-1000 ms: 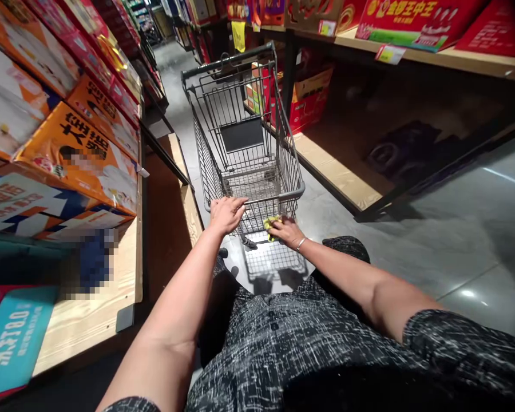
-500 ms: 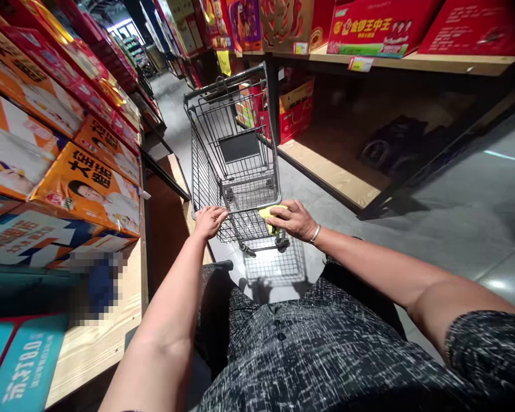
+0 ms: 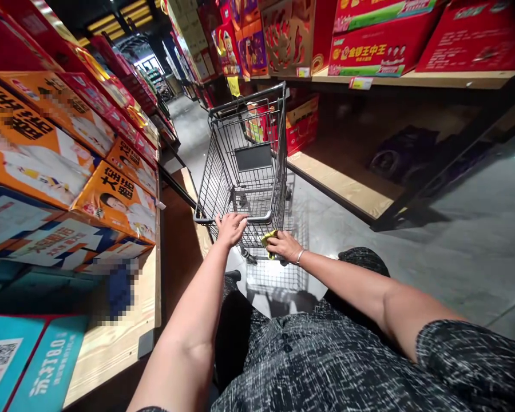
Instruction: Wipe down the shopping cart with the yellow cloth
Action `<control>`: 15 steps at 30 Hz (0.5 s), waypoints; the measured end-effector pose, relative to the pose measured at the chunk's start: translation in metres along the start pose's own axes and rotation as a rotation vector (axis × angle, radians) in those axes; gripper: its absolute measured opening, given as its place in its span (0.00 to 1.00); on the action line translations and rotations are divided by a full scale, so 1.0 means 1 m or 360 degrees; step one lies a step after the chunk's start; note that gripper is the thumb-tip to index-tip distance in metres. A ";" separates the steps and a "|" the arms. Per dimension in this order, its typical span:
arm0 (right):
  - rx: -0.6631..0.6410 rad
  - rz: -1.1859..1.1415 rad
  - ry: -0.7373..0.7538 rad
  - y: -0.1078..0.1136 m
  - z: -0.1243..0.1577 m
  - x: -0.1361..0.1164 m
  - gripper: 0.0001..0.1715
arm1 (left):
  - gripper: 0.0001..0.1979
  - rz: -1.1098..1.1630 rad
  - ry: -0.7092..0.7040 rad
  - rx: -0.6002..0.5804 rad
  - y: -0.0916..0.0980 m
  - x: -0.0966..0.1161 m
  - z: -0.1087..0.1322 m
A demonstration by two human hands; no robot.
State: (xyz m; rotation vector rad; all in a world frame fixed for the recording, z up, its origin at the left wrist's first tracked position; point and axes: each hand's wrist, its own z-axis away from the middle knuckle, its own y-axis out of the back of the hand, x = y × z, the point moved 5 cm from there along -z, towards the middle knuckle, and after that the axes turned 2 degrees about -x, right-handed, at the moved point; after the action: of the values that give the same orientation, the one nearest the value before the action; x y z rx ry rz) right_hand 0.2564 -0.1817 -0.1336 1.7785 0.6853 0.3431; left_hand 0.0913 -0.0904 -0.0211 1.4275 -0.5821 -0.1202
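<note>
A dark wire shopping cart point(image 3: 203, 189) stands in front of me, its basket bare of goods. My left hand point(image 3: 232, 230) lies over the cart's near grey rim, with the fingers hooked across it. Just below that rim, my right hand point(image 3: 288, 247) presses a yellow cloth point(image 3: 269, 242) against the wire front, near the right corner. Its fingers are closed over the cloth, which is partly hidden beneath them. At the cart's far end are the handle bar point(image 3: 244, 102) and a dark panel point(image 3: 253, 157).
Orange boxes point(image 3: 115, 197) and teal boxes point(image 3: 47, 360) are stacked on the wooden shelf point(image 3: 111, 349) at my left. To the right, a shelf point(image 3: 412, 80) carries red boxes point(image 3: 371, 51). A lower shelf board point(image 3: 347, 186) juts out near the cart. The grey-floored aisle runs ahead.
My right hand has moved the cloth from the rim down onto the wire front. My left hand has shifted right along the rim. The view has tilted up slightly.
</note>
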 end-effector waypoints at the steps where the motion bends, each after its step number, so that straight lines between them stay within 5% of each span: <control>1: 0.0018 -0.0019 0.0037 0.007 -0.002 -0.004 0.11 | 0.19 0.0030 0.0003 0.0020 0.000 -0.003 -0.001; 5: 0.0415 -0.0144 0.0235 0.062 -0.021 -0.023 0.15 | 0.21 0.0096 0.0064 0.0020 0.001 -0.015 -0.005; 8: 0.0613 -0.0157 0.0134 0.100 -0.044 -0.019 0.18 | 0.19 0.0095 0.0122 -0.0025 0.001 -0.017 -0.007; 15: 0.0109 -0.0287 0.0051 0.118 -0.070 0.057 0.21 | 0.19 0.0149 0.0141 -0.0007 -0.001 -0.021 -0.008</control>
State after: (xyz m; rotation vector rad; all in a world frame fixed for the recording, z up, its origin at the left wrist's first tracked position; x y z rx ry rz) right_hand 0.2951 -0.1154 -0.0065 1.7631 0.8827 0.2281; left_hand 0.0773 -0.0745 -0.0291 1.3915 -0.5739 0.0163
